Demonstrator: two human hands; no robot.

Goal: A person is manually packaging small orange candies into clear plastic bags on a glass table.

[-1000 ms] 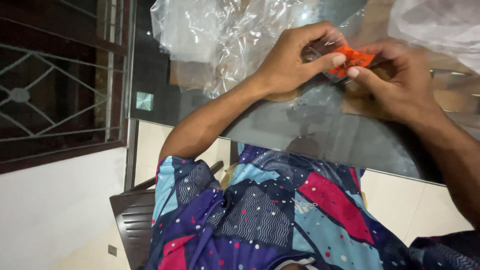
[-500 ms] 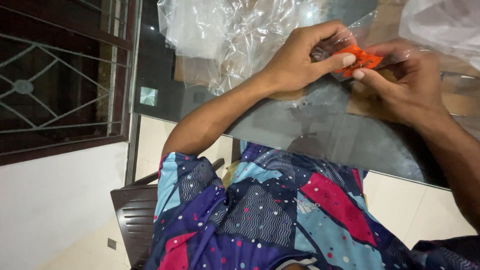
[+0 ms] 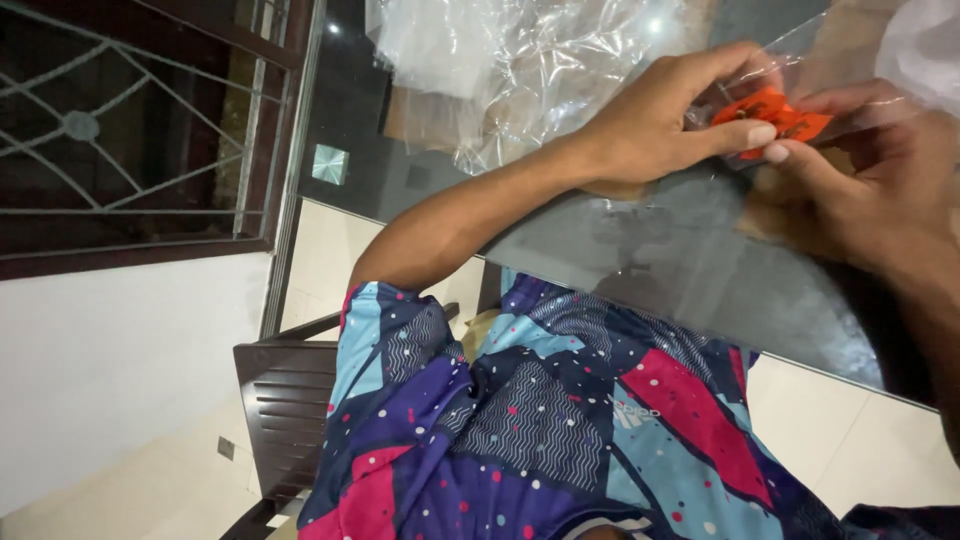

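Observation:
A small orange item (image 3: pixel 775 115) inside a clear plastic packet is pinched between both hands above a glass table (image 3: pixel 640 255). My left hand (image 3: pixel 670 125) grips it from the left with thumb and fingers. From the right, my right hand (image 3: pixel 870 185) holds the same packet, thumb tip touching the orange piece. What the orange piece is cannot be made out.
Crumpled clear plastic bags (image 3: pixel 500 70) lie on the table behind the hands. More pale plastic (image 3: pixel 925 45) sits at the top right. A dark wooden chair (image 3: pixel 290 400) stands under me on a pale tiled floor. A barred window (image 3: pixel 120 130) fills the left wall.
The view has shifted, so hands and packet sit further right and slightly higher in frame. Both hands keep their pinch on the orange packet.

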